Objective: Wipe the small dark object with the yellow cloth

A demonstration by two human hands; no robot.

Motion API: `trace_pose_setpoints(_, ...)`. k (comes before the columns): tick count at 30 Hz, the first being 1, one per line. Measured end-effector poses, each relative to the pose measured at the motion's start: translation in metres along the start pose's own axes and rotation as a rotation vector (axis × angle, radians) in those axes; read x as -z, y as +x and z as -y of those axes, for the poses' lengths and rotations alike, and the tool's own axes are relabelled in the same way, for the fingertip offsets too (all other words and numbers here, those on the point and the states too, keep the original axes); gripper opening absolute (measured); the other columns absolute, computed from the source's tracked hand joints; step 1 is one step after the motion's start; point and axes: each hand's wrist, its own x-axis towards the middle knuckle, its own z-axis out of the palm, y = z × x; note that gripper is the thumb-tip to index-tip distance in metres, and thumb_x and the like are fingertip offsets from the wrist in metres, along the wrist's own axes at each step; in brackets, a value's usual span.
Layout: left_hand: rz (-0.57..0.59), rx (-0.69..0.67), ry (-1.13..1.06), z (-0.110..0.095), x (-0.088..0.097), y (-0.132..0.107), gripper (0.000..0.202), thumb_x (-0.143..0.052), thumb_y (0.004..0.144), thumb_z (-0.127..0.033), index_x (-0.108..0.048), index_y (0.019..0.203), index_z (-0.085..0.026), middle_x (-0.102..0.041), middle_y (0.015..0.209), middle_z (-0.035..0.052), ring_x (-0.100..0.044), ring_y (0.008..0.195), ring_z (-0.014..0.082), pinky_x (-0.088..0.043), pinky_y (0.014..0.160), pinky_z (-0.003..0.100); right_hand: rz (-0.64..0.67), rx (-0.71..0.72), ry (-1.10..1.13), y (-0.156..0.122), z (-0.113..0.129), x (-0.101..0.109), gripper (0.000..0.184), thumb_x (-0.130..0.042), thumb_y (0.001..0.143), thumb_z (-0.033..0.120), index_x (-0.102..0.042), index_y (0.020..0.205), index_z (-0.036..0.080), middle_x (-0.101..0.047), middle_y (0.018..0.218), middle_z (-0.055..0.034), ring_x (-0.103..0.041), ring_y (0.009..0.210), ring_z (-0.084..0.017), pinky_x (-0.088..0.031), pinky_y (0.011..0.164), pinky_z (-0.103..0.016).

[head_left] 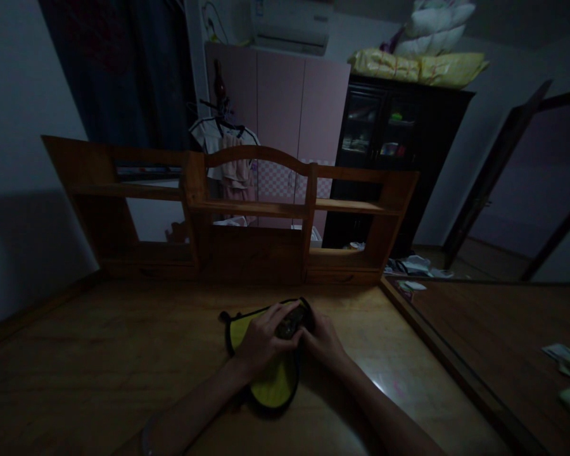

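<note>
On the wooden tabletop [171, 354] lies a yellow-green fabric piece [276, 383] with black edging, which looks like a pouch spread open. My left hand [261, 339] rests over its middle, with the fingers curled round a small dark, shiny object [289, 324]. From the other side my right hand [327, 339] grips the same object, thumb and fingers bent in at its right end. Dim light and my fingers hide much of the object, so I cannot make out its kind. The fabric's far black edge reaches up beside the right fingers.
A wooden shelf unit [249, 208] stands along the far edge of the tabletop. On the right runs a raised wooden rim [437, 345], with the brown floor [494, 323] beyond. Pink wardrobe doors [280, 101] and a dark cabinet [432, 139] stand farther back.
</note>
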Motion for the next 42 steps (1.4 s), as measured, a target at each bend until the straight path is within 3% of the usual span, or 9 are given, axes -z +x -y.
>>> trace_pose_setpoints(16, 0.047, -0.035, 0.066, 0.003, -0.001, -0.001, 0.057, -0.066, 0.083, -0.034, -0.044, 0.136, -0.03, -0.06, 0.117, 0.0043, -0.061, 0.106, 0.0211, -0.051, 0.093, 0.033, -0.043, 0.052, -0.028, -0.007, -0.022, -0.007, 0.068, -0.054, 0.076, 0.015, -0.039, 0.142, 0.021, -0.057, 0.13, -0.0111, -0.054, 0.117, -0.027, -0.044, 0.1, -0.046)
trace_pose_setpoints(23, 0.033, -0.041, 0.061, 0.002, -0.002, -0.001, 0.056, -0.066, 0.083, -0.033, -0.047, 0.135, -0.028, -0.062, 0.12, 0.0047, -0.061, 0.109, 0.0217, -0.05, 0.096, 0.034, 0.007, 0.071, 0.049, -0.002, -0.01, -0.002, 0.068, -0.052, 0.071, 0.009, -0.046, 0.137, 0.022, -0.062, 0.124, -0.0095, -0.06, 0.109, -0.024, -0.049, 0.094, -0.041)
trace_pose_setpoints(29, 0.013, -0.051, 0.068, 0.005, -0.004, -0.003, 0.055, -0.066, 0.083, -0.034, -0.047, 0.134, -0.027, -0.062, 0.121, 0.0047, -0.06, 0.11, 0.0219, -0.049, 0.098, 0.034, 0.005, 0.062, 0.053, -0.003, -0.014, -0.002, 0.068, -0.05, 0.071, 0.006, -0.047, 0.136, 0.024, -0.06, 0.129, -0.0085, -0.056, 0.117, -0.024, -0.046, 0.098, -0.043)
trace_pose_setpoints(34, 0.006, -0.053, 0.057, 0.006, -0.005, -0.002, 0.054, -0.066, 0.084, -0.033, -0.048, 0.134, -0.027, -0.062, 0.121, 0.0045, -0.06, 0.111, 0.0215, -0.049, 0.098, 0.034, 0.003, 0.065, 0.035, -0.005, -0.018, -0.003, 0.066, -0.05, 0.076, 0.006, -0.044, 0.139, 0.025, -0.057, 0.132, -0.0086, -0.055, 0.119, -0.024, -0.046, 0.099, -0.043)
trace_pose_setpoints(42, 0.089, 0.026, 0.008, 0.002, 0.0, 0.001, 0.047, -0.056, 0.092, -0.031, -0.045, 0.138, -0.032, -0.062, 0.12, 0.0032, -0.061, 0.106, 0.0191, -0.049, 0.095, 0.033, 0.006, 0.053, 0.038, -0.003, -0.01, -0.003, 0.052, -0.049, 0.085, 0.012, -0.046, 0.136, 0.022, -0.064, 0.12, -0.0102, -0.063, 0.105, -0.023, -0.053, 0.086, -0.038)
